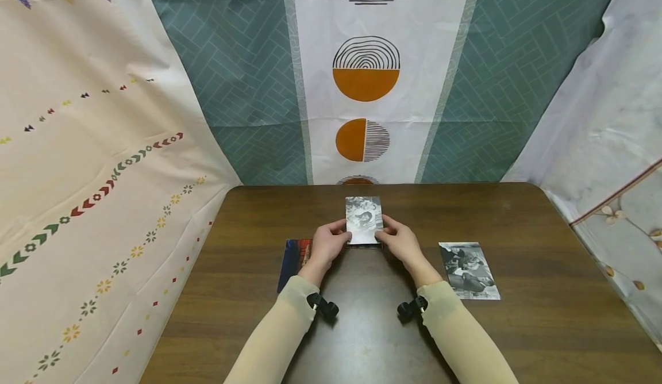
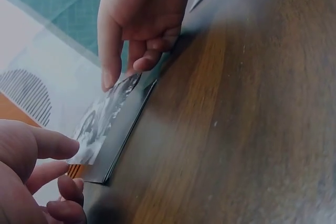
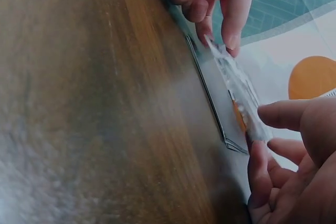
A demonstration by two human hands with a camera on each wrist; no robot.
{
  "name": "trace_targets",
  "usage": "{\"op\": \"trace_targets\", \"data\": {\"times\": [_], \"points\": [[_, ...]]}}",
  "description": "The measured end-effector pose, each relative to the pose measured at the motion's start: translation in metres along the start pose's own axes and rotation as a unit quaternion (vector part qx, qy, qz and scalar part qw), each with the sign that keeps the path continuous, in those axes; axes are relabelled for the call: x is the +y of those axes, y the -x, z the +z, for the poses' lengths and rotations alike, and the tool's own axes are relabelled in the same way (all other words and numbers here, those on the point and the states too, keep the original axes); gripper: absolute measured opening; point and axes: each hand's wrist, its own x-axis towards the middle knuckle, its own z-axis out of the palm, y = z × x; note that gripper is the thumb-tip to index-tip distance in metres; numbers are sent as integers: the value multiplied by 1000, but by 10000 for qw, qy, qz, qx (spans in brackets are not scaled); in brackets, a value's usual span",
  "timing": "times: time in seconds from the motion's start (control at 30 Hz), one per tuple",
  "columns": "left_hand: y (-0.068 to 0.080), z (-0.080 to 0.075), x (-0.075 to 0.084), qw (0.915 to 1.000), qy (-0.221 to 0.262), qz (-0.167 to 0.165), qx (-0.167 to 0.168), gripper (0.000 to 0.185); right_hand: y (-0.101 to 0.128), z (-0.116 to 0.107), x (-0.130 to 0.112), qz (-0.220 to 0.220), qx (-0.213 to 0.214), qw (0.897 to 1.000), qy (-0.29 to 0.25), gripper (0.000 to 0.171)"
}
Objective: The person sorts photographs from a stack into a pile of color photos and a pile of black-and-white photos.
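Black-and-white photo (image 1: 364, 218) held just above thin stack (image 2: 124, 134)

Left hand (image 1: 328, 244) pinches its left edge, right hand (image 1: 402, 242) its right edge, over the brown table (image 1: 517, 217). A second photograph (image 1: 469, 271) lies well apart to the right.

The central photo card (image 1: 364, 220) is printed in black, white and grey; the second photo card (image 1: 469, 271), right of frame, likewise. The flat item (image 1: 291, 263), left of centre, is dark blue and red. Table (image 1: 558, 326): brown wood grain. Backdrop (image 1: 233, 56), upper centre: green with paler line-work, white band bearing orange and black-lined circles. Sleeves (image 1: 279, 329): pale yellow.
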Motion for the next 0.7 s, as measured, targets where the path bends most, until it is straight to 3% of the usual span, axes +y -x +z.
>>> {"op": "trace_targets", "data": {"times": [0.7], "points": [[6,-3,3,9998,195,-84,-43,46,4,-3,-2,-28,-180,9990,-417,68]]}}
